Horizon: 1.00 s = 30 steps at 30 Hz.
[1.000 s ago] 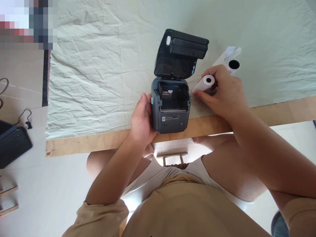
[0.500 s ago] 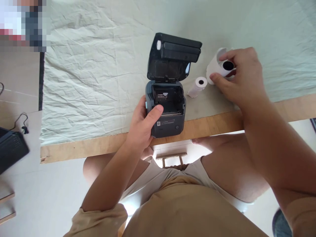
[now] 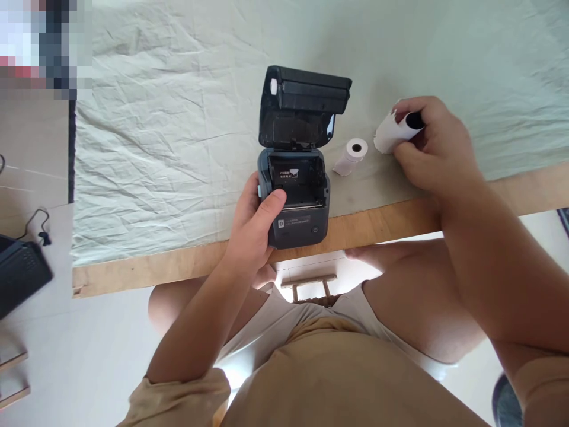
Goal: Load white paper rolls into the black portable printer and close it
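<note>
My left hand [image 3: 255,216] grips the left side of a dark label printer [image 3: 302,228] at the table's front edge, its thumb over the rim of the paper bay. The printer's lid [image 3: 296,121] stands raised, and no roll sits in the bay. On the right, my right hand [image 3: 438,139] is closed around a white paper roll [image 3: 391,133] with a wide dark core, its paper end partly loose. Between printer and right hand, a smaller white paper roll [image 3: 355,151] stands on the cloth with a strip of paper hanging from it.
A pale, wrinkled cloth [image 3: 169,142] covers the table, leaving a bare wooden front edge [image 3: 146,267]. At the far left, a black box [image 3: 22,276] with a cord lies below table level. My legs are under the table edge.
My right hand has wrapped more closely around the larger roll, and the loose paper is drawn in nearer its core. The printer has shifted slightly left in my left hand.
</note>
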{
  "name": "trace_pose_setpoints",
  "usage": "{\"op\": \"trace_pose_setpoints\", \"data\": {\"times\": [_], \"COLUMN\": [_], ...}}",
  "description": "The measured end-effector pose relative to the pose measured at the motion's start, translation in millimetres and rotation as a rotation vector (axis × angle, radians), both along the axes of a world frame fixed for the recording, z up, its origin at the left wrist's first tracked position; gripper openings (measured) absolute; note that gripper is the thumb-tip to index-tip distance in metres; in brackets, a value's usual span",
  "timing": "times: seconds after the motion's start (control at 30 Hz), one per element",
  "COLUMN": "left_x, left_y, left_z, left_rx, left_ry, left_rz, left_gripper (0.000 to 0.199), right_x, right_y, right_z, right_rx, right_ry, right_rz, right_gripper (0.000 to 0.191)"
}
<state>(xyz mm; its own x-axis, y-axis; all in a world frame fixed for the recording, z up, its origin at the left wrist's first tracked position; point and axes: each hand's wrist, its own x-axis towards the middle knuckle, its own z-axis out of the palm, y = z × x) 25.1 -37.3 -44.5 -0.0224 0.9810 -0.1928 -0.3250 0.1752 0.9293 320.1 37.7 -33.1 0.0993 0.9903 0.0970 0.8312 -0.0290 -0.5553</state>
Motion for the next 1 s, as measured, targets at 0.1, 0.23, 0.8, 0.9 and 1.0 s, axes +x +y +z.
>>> {"op": "trace_pose_setpoints", "data": {"times": [0.1,0.23,0.8,0.9,1.0], "left_x": [-0.5,0.0,1.1,1.6,2.4], "left_y": [-0.2,-0.4,3.7,3.9,2.2], "left_z": [0.7,1.8,0.2,1.0,2.5], "left_rx": [-0.012,0.0,0.014,0.003,0.01], "left_ry": [-0.008,-0.023,-0.021,-0.02,-0.036], "left_rz": [-0.014,-0.017,-0.062,-0.054,-0.041], "left_gripper": [0.04,0.04,0.048,0.05,0.046], "right_x": [-0.4,-0.7,8.6,13.5,8.2], "right_y": [0.6,1.5,4.4,8.0,-1.6], "right_z": [-0.6,-2.9,-14.1,-12.1,0.6], "right_rx": [0.011,0.003,0.025,0.107,0.337], "right_ry": [-0.027,0.057,-0.043,0.014,0.181], "right_rz": [-0.024,-0.014,0.066,0.042,0.091], "right_gripper": [0.055,0.072,0.067,0.067,0.07]}}
